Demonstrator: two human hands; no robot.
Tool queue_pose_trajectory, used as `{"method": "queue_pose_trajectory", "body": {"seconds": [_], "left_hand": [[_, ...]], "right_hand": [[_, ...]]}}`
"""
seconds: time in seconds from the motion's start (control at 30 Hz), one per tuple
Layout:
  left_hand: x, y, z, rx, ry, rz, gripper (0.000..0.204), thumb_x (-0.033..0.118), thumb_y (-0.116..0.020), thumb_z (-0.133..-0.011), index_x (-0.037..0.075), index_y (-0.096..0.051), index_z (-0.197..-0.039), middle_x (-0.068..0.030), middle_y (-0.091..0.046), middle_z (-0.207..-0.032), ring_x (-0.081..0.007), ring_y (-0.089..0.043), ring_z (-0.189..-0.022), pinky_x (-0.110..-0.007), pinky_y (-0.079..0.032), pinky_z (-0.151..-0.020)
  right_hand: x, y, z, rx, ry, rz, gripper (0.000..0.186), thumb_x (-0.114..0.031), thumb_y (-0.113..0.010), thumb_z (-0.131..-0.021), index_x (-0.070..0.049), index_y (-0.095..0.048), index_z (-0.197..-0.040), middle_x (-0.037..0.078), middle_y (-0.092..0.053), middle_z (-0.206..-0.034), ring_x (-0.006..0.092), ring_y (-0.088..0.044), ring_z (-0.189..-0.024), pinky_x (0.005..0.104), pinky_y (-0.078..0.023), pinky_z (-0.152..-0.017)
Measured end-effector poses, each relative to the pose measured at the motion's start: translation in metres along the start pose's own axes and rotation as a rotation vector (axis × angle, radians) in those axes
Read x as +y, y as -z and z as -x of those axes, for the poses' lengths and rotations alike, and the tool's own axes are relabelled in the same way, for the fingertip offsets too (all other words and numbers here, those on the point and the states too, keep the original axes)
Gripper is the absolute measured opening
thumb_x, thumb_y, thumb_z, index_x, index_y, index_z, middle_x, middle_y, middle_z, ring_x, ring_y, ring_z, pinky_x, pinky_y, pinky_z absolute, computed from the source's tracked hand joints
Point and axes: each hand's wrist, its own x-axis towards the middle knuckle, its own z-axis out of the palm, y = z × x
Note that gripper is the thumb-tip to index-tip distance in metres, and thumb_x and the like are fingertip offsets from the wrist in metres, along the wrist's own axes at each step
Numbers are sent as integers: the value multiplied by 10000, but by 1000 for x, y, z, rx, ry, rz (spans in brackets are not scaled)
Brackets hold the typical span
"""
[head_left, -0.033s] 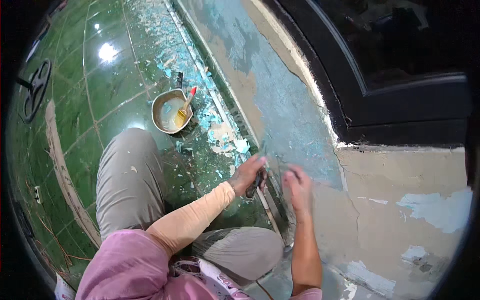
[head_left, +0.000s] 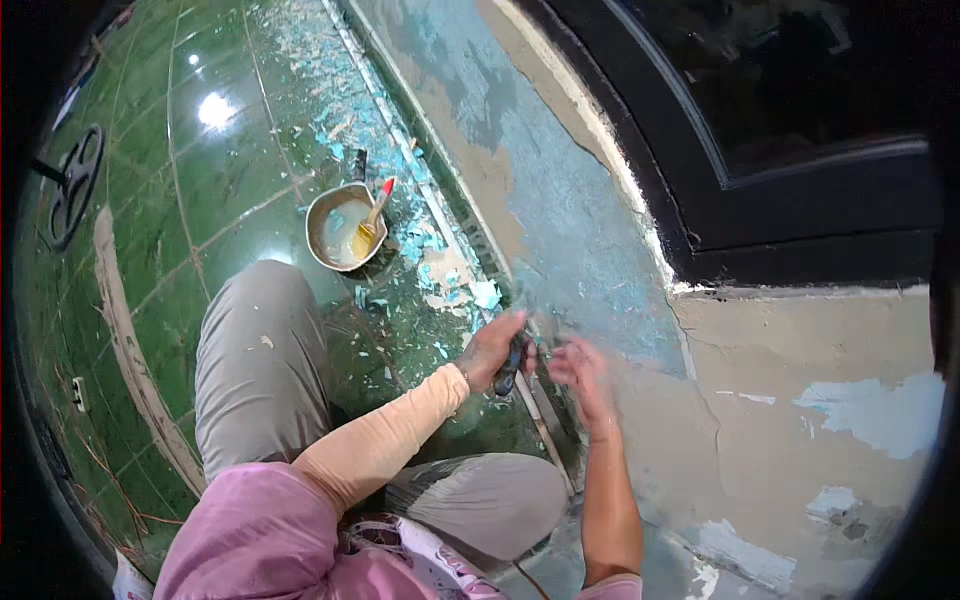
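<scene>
My left hand is closed around a dark-handled tool, held beside the foot of the wall. The tool's working end is hidden or blurred, so its kind cannot be made out. Just to the right, my right hand hovers close to the left one, a small gap between them. Its fingers are loosely bent and apart, somewhat smeared by motion, with nothing visible in them. The wall beside my hands has patchy blue paint over bare grey-beige plaster.
A pan of cloudy liquid stands on the green tiled floor, holding a paintbrush with a red-tipped handle. Peeled paint flakes litter the floor along a pale strip. A black-framed door or window is at upper right.
My right hand has shifted slightly left, closer to my left hand. My left hand keeps its grip on the dark-handled tool, whose handle is turned slightly.
</scene>
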Motion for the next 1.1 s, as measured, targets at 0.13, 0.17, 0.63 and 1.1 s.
{"method": "queue_pose_trajectory", "body": {"seconds": [0.13,0.17,0.63,1.1], "left_hand": [[9,6,16,80,116,244,361,393,-419,-958,89,-525,-1122,-82,-608,-903,-202,-622,-780,-371,-543,-683],[0,23,10,45,95,145,378,401,-415,-958,91,-529,-1141,-87,-609,-955,-205,-607,-849,-393,-518,-747],[14,49,8,49,-4,-1201,698,587,-382,-907,45,-446,-1341,-230,-510,-1290,-327,-488,-1203,-372,-353,-1021],[241,64,97,264,-200,-1742,490,397,-532,-913,-8,-555,-1190,-223,-590,-1067,-344,-577,-1015,-378,-452,-883]], "right_hand": [[22,-25,8,-468,-184,-590,639,-211,-622,-872,-42,-294,-1394,132,-571,-1081,225,-617,-879,374,-544,-735],[30,-38,4,-503,-151,-523,608,-163,-578,-890,-83,-268,-1407,122,-572,-1098,208,-616,-897,383,-551,-726],[40,-58,16,46,191,-103,593,-18,-493,-823,-70,-329,-1390,108,-568,-929,57,-487,-572,190,-351,-380],[37,-97,-36,376,370,335,455,-28,-521,-780,54,-524,-1228,231,-619,-1110,300,-606,-1032,345,-434,-912]]}}
